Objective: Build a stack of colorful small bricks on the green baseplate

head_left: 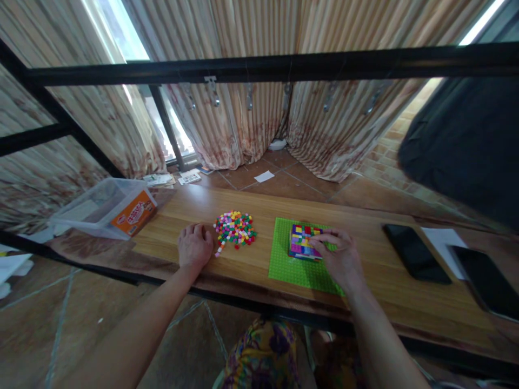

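A square block of stacked multicoloured building bricks (300, 246) stands on a bright green studded baseplate (279, 265). My right hand (340, 256) reaches over the block from the right. Its thumb and forefinger are pinched on a small brick at the top surface, which the fingertips mostly cover. To the left, a loose heap of small coloured bricks (235, 229) lies on the wooden table (251, 270). Beside the heap's left edge rests my left hand (195, 246), palm down with curled fingers. Whatever is under those fingers is hidden.
On the left stands a clear plastic box (101, 205) with an orange label. A black phone (416, 254) lies right of the baseplate, near white paper (444, 243) and a second dark device (488, 281). A black metal bar (259, 67) crosses behind the table, before curtains.
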A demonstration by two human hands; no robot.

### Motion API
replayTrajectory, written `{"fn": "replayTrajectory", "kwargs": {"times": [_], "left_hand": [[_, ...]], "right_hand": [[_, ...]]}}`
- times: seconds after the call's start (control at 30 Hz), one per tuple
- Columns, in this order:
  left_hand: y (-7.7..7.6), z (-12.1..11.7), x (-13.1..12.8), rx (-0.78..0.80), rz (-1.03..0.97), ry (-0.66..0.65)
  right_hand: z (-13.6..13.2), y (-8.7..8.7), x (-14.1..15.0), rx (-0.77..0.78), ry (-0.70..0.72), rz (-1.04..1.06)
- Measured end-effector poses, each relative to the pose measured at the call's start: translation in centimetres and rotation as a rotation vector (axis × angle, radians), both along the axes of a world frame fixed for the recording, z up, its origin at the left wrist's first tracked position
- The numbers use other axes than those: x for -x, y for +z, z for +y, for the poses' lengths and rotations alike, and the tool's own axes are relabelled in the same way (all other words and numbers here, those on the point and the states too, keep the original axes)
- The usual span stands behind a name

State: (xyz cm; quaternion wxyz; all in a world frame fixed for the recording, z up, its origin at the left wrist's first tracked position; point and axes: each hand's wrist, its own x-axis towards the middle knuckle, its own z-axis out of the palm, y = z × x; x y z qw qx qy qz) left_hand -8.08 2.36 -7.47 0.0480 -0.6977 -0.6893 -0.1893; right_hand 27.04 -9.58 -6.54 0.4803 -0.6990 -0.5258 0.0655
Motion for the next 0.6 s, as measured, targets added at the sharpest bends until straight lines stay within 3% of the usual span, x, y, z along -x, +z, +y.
{"fn": "replayTrajectory", "kwargs": {"times": [0.37,0.6], "left_hand": [[0.1,-0.1,-0.2,0.016,0.006,0.003],[0.1,-0.3,-0.3,0.016,-0.002,0.012]], "right_hand": [[1.2,-0.7,-0.4,0.078,-0.12,0.162],[1.5,-1.5,0.4,0.039,-0.044,0.558]]}}
